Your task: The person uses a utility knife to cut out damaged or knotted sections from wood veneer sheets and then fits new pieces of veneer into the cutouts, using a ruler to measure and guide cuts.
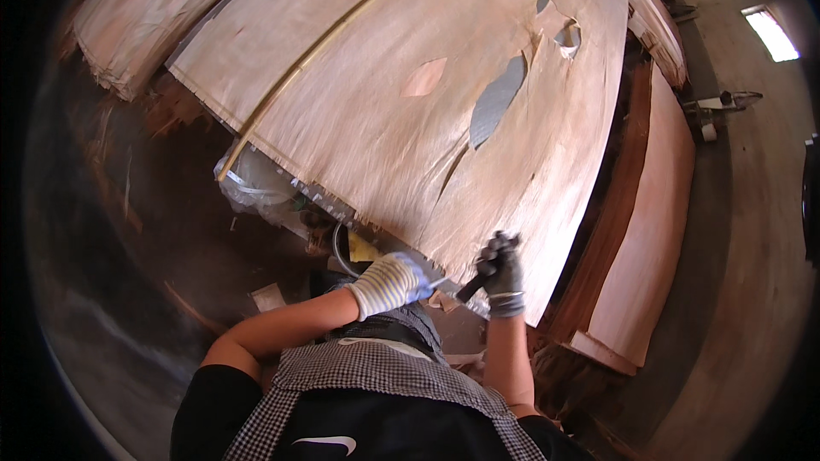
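A large pale wood veneer sheet (359, 128) spreads out in front of both hands, its near edge reaching back to them. The left hand (391, 283), in a striped, blue-palmed glove, is at that near edge, just left of the right hand; its fingertips are too blurred to tell whether they pinch the sheet. The right hand (503, 271), in a dark grey glove, is closed around a black tool (471, 288) slanting toward the left hand, and lies over the sheet's near right corner area. Farther out, ahead of the hands, a long split hole shows a grey surface (500, 102) beneath. A thin wooden strip (320, 55) lies lengthwise across the sheet's left part, well apart from both hands.
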{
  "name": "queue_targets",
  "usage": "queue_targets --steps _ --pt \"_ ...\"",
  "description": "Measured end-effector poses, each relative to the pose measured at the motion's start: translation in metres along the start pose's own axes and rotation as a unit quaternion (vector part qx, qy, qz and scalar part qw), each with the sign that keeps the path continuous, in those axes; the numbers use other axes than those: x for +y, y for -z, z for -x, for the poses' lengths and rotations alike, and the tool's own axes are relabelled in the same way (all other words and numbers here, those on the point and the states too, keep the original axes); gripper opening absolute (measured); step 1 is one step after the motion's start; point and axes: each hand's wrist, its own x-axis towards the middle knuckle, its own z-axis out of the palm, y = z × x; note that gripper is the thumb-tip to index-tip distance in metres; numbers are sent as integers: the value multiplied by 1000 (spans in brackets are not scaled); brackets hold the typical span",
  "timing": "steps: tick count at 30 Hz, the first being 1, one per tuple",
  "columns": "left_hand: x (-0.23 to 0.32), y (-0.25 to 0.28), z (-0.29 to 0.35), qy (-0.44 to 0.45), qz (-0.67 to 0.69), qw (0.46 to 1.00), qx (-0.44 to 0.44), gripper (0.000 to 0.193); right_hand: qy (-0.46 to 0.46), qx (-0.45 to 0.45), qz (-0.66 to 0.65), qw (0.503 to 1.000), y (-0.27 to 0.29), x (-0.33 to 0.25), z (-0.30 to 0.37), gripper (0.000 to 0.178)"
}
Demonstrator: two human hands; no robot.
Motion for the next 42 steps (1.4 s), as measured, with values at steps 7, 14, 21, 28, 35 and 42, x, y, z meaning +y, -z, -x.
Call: queue_targets --steps 7,14,21,28,35,42 --pt "-68 56 -67 172 180 967 60 24 148 77 460 872 -55 -96 -105 20" --pt "-173 83 -121 271 -87 890 355 30 -21 -109 670 734 -147 -33 -243 20" --pt "-197 91 -161 200 -262 909 257 47 -1 -47 709 704 -190 5 -284 36" --pt "-196 91 -165 191 -282 923 181 39 196 -154 840 482 -155 -21 -299 19" --pt "-213 122 -216 208 -276 891 296 35 40 -28 615 787 -174 -84 -343 25" --pt "-239 121 -273 106 -246 950 160 48 212 -5 787 579 -161 -63 -379 34"
